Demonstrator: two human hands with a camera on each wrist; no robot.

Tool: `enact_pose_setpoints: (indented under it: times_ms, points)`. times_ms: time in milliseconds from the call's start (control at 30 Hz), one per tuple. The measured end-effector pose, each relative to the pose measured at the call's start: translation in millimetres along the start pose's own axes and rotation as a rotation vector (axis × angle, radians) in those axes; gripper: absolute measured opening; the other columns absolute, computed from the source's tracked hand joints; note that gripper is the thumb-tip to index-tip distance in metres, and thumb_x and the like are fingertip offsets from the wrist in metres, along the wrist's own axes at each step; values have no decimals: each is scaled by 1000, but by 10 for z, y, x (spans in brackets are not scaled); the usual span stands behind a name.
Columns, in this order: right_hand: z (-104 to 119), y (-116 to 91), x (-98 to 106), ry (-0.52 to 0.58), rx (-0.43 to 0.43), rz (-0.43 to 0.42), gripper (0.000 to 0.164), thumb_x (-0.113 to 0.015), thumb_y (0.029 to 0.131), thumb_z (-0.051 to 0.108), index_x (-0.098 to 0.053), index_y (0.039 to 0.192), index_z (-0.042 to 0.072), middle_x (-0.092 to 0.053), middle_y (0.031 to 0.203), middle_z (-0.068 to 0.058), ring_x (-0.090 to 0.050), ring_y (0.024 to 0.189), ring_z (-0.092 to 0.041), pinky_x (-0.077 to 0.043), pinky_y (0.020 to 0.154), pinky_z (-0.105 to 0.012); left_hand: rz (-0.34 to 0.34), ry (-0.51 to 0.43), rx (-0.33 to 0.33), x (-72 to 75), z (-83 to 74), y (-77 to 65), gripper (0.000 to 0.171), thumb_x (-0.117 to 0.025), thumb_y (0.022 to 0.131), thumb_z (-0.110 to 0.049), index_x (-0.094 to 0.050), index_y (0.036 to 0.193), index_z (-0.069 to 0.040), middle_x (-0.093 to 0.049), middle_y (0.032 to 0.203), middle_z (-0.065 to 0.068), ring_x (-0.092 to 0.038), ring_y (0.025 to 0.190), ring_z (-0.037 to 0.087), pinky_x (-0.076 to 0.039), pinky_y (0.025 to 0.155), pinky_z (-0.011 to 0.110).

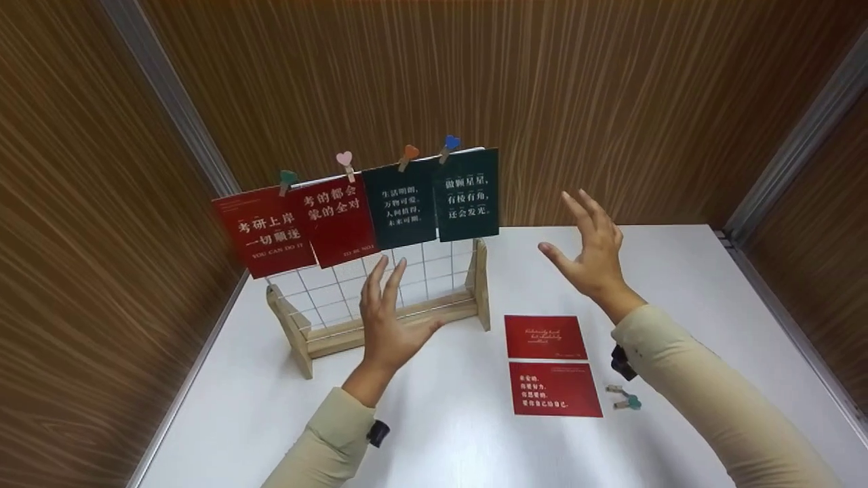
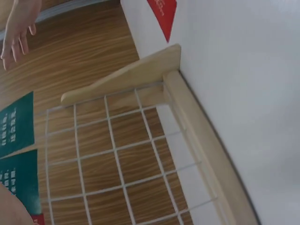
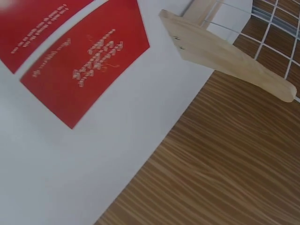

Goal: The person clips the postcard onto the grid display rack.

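My left hand point(image 1: 393, 332) is raised in front of a wood-framed wire grid rack point(image 1: 312, 346), its fingers spread and holding nothing. Off to the rack's right, my right hand point(image 1: 593, 261) hovers above the table with thumb and fingers apart, also bare. Along the rack's top hang a left red card point(image 1: 268, 234), a second red card point(image 1: 339, 237), a dark green card point(image 1: 400, 210) and another dark green card point(image 1: 468, 200). Small wooden clothespins with hearts pinch their upper edges, among them a pink one point(image 1: 345, 163) and a blue one point(image 1: 449, 146).
Two loose red cards lie on the white table, an upper one point(image 1: 546, 337) and a lower one point(image 1: 556, 390). Beside them rest two small clothespins point(image 1: 625, 401), one with a green heart. Wood-grain panels point(image 1: 610, 102) enclose the table at the back and sides.
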State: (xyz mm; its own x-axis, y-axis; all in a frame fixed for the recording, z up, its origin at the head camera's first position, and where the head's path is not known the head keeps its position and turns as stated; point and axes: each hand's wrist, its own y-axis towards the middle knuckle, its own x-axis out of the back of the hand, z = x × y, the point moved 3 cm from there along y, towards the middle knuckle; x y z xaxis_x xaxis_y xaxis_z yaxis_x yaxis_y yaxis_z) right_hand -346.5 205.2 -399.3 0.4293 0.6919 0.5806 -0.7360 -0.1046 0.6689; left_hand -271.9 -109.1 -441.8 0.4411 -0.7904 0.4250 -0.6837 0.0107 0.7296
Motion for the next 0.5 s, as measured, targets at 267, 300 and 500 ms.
enact_pose_setpoints:
  times_ms: [267,300,500]
  points:
    - [-207,-241,27,-9,-63,22,77,-72,81,38,-36,146,19,-30,149,-14,-27,134,-38,-13,101,-63,83,-14,42,-314,-28,-229,92,-82,69,-47,-39,143,-14,-29,149,12,-27,134,28,-27,103,58]
    - [-229,-268,29,-10,-70,26,77,-72,81,38,-36,146,19,-30,149,-14,-27,134,-38,-14,101,-63,92,-19,44,-349,-27,-255,92,-82,69,-47,-39,143,-14,-29,148,12,-27,134,27,-27,103,58]
    - [-362,-441,64,-26,-114,59,78,-73,81,38,-35,147,20,-30,149,-16,-27,134,-39,-15,99,-65,142,-54,82,-553,-48,-378,93,-82,69,-48,-39,144,-14,-30,148,11,-27,134,26,-28,104,56]
